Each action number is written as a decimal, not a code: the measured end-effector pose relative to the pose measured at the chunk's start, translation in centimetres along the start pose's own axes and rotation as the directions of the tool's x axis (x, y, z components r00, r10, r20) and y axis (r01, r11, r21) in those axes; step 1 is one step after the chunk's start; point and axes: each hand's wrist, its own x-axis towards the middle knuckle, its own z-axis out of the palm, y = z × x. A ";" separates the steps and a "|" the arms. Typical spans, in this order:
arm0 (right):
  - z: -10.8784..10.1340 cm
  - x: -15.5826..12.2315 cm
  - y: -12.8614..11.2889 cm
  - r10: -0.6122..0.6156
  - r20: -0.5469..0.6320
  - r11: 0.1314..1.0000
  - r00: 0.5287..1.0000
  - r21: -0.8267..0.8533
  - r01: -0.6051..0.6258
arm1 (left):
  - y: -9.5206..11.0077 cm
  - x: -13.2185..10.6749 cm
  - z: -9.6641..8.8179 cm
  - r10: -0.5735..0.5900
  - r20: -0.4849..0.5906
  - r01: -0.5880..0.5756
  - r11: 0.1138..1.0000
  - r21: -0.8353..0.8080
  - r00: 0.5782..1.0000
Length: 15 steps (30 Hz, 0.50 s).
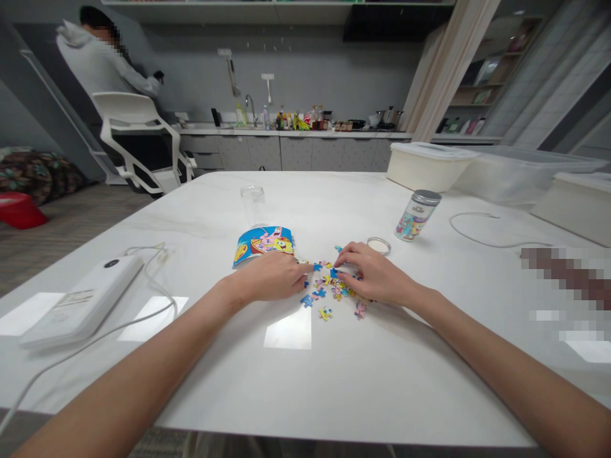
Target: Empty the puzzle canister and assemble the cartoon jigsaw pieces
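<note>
blue puzzle piece looks pinched in the right hand; best held lightly by its edges. left of that grip, the left hand points, curled fingers' hold unclear.

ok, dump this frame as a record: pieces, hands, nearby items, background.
pieces: small multicoloured jigsaw pieces, loose on a glossy white table
left hand: index finger extended at the pieces
right hand: fingertips at a small blue jigsaw piece; grip unclear
beyond left hand: curved blue cartoon-printed sheet, clear cylindrical container
beyond right hand: printed cylindrical can
background: person in light hooded top, white-framed chair
</note>
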 end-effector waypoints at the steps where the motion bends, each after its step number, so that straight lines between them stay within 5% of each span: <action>1: -0.1 -0.1 -0.2 -0.020 0.021 1.000 1.000 0.007 0.020 | 0.0 0.0 0.0 0.012 -0.013 -0.012 1.000 -0.003 1.000; 7: -0.5 -0.2 -0.9 -0.100 0.129 0.995 0.987 0.043 0.095 | 0.4 -0.2 -0.2 0.171 -0.049 -0.175 0.982 -0.076 0.984; 15: -0.1 0.1 -0.4 -0.051 0.052 0.998 0.997 0.029 0.050 | 0.1 -0.1 0.1 0.078 -0.058 -0.078 0.997 -0.003 0.995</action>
